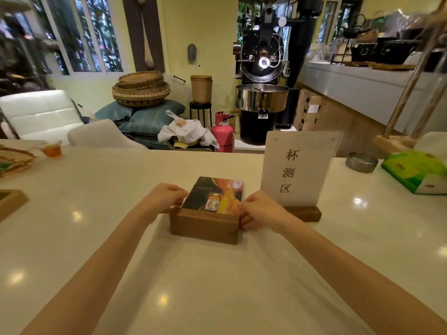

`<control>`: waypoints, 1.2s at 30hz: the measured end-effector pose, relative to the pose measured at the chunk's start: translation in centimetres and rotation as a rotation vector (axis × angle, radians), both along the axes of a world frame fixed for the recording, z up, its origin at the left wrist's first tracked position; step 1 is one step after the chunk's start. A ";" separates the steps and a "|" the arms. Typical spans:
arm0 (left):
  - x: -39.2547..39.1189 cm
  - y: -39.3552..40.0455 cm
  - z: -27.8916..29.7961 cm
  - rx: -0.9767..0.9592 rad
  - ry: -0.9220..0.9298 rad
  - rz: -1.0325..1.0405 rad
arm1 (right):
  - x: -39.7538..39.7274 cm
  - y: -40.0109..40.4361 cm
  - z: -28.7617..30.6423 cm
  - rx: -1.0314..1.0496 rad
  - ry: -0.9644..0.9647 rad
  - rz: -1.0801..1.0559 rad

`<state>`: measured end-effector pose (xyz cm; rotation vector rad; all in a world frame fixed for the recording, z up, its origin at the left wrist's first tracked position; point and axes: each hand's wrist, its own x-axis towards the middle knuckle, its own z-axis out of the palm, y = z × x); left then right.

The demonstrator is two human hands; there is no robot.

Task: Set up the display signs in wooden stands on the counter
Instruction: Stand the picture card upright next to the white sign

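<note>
Here, mid-table: a dark wooden stand (pixel 204 225) with a glossy sign (pixel 215 195) seated in its slot, leaning away from the viewer. Left hand (pixel 167 198) pinches the sign's left edge, fingers curled. Right hand (pixel 256 210) grips the right edge and touches the stand's end. Just to the right, touching nothing, a finished white sign (pixel 298 169) stands upright in its own wooden base (pixel 303 212). White table (pixel 217 286) glossy, likely slippery.

Judgement: sign is being seated. To do it well, press both edges down evenly so it bottoms out in the groove, keep the stand from sliding, then square it with the neighbouring sign. Ashtray (pixel 361 162) and green box (pixel 416 171) sit well apart, no obstacle.
</note>
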<state>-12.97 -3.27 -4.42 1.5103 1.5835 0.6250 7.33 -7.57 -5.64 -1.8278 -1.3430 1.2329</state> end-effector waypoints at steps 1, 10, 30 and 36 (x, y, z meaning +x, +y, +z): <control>-0.3 0.2 -0.4 0.005 -0.005 0.027 | -0.2 0.1 -0.2 0.001 0.007 -0.012; -1.0 0.7 -1.5 -0.087 -0.086 0.004 | -0.7 0.1 -0.6 0.034 0.074 -0.063; -1.4 -1.6 -1.2 0.304 -0.221 0.060 | -1.3 -0.8 -0.1 0.513 0.037 -0.066; -1.4 -2.2 -1.6 0.422 -0.245 0.051 | -0.9 -1.5 -0.1 0.666 -0.023 -0.017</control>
